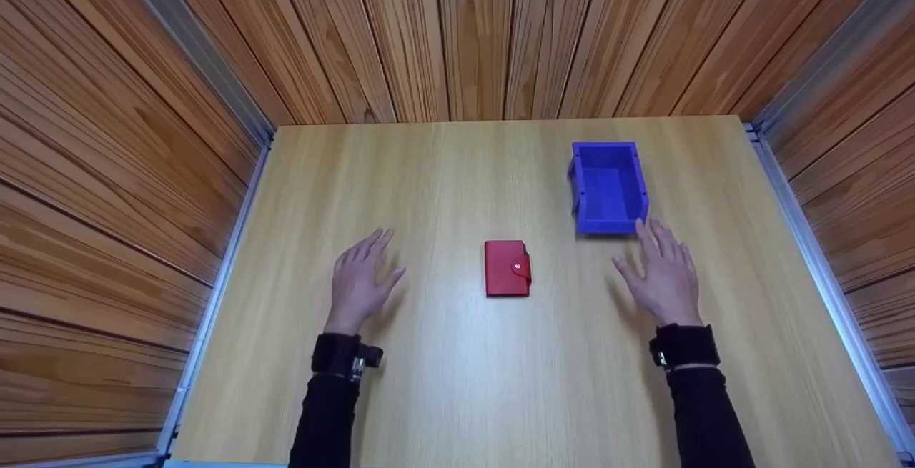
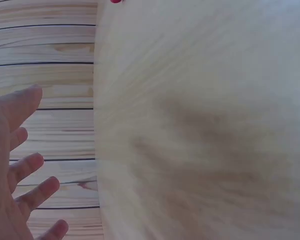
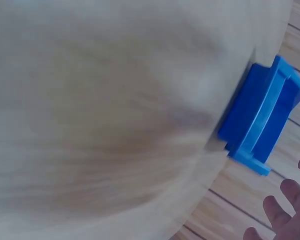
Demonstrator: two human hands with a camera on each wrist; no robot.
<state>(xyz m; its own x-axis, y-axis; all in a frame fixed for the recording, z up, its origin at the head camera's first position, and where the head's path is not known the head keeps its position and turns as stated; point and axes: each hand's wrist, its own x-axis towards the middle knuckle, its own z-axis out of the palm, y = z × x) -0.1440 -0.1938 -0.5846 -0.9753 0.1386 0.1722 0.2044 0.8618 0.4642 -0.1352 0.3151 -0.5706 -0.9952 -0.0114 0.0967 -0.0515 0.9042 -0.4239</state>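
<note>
A red wallet (image 1: pixel 506 269) with a snap-button strap on its right side lies flat on the wooden table (image 1: pixel 443 382), between the two hands. To its left, the left hand (image 1: pixel 359 284) hovers over the tabletop with fingers spread and holds nothing; the left wrist view shows its thumb and fingertips apart. On the other side, the right hand (image 1: pixel 665 279) is also held above the table, fingers extended and nothing in them. Its index fingertip overlaps the front right corner of a blue plastic bin (image 1: pixel 610 228) in the head view. The right wrist view shows the bin (image 3: pixel 257 112) beyond the fingers.
Wood-plank walls (image 1: pixel 472 39) enclose the table at the back and both sides. Metal frame rails (image 1: pixel 829 289) run along the left and right table edges. The bin stands near the back right, its low front side facing the person.
</note>
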